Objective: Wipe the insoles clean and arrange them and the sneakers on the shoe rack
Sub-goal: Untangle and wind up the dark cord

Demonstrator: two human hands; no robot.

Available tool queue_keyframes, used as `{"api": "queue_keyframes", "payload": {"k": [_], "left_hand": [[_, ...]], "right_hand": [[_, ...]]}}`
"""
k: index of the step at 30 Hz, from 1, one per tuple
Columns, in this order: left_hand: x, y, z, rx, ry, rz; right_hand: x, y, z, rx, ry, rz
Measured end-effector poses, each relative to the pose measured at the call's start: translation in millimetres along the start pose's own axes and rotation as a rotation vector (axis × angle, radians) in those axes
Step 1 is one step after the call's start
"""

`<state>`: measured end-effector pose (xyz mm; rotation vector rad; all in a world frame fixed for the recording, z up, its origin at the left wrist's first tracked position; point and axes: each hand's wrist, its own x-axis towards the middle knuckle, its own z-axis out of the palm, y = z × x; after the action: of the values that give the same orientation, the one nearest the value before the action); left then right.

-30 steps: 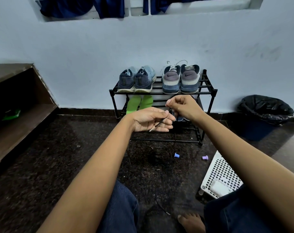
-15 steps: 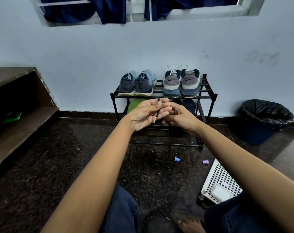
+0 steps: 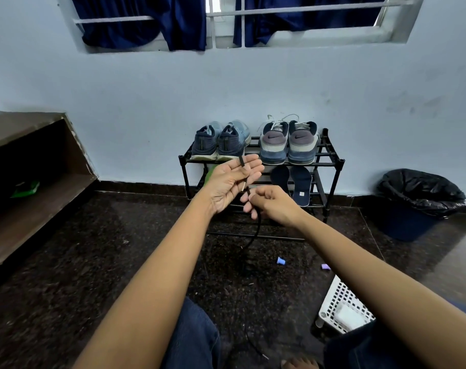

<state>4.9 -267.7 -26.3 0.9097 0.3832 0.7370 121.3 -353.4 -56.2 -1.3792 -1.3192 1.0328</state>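
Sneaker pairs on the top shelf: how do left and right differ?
The left pair has navy heels and light blue uppers; the right pair has grey heels with swoosh logos. The right pair shows white laces; the left pair shows none. Both stand heels outward on the shoe rack.

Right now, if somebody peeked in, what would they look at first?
Probably the two hands in the middle: the left hand lies palm-up with a black lace across it, and the right hand pinches that lace just below. Behind them, against the wall, a black shoe rack carries two pairs of sneakers on top and dark insoles underneath.
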Motion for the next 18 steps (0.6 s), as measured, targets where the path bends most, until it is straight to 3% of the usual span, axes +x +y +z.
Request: {"api": "queue_keyframes", "payload": {"k": [6, 9, 15, 18], "left_hand": [[-1, 1, -15, 0.381, 0.112, 0.058], [-6, 1, -17, 0.549, 0.047, 0.007], [-22, -4, 4, 0.553, -0.165, -0.116], [-29, -10, 13, 0.584, -0.226, -0.173]], "right_hand": [[-14, -13, 3, 0.155, -0.118, 0.047], [-18, -25, -2, 0.296, -0.107, 0.052], [-19, -38, -22, 0.542, 0.04, 0.009], [-18, -41, -34, 0.549, 0.115, -0.041]]}}
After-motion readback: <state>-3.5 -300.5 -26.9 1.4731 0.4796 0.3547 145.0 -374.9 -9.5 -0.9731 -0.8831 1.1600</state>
